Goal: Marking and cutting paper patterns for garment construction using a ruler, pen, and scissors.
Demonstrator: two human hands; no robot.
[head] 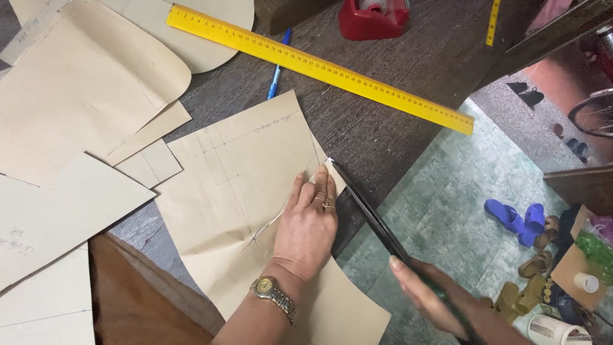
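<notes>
Dark wood made the table [396, 70], and past its right edge a green tiled floor [460, 211] lay lower down, with blue sandals [514, 217] on it. Brown paper pieces [76, 96] covered the left part of the table. A yellow ruler [319, 67] lay across the top, slanting from upper left down to lower right, and a blue pen [278, 70] showed partly from under it. A red tape holder [372, 18] stood at the far edge.

The paper [255, 211] with pencil lines lay near the table's right edge, its narrow end pointing away from the person and its wide curved end hanging close to them. The scissors [370, 214] had their long axis on a diagonal — the tip pointed up and to the left, touching the paper's right corner, and the handles went down to the right, off the table.

The left hand [306, 227] lay flat, palm down, on the paper just beside the blades, its fingers stretched out straight and close together, pressing the sheet and gripping nothing. Rings sat on two fingers, and a gold watch [271, 294] was on the wrist, with the forearm coming from the lower edge. The right hand [434, 297] was low at the right, blurred, its fingers closed around the scissors' handles — how far the blades stood apart I could not tell.
</notes>
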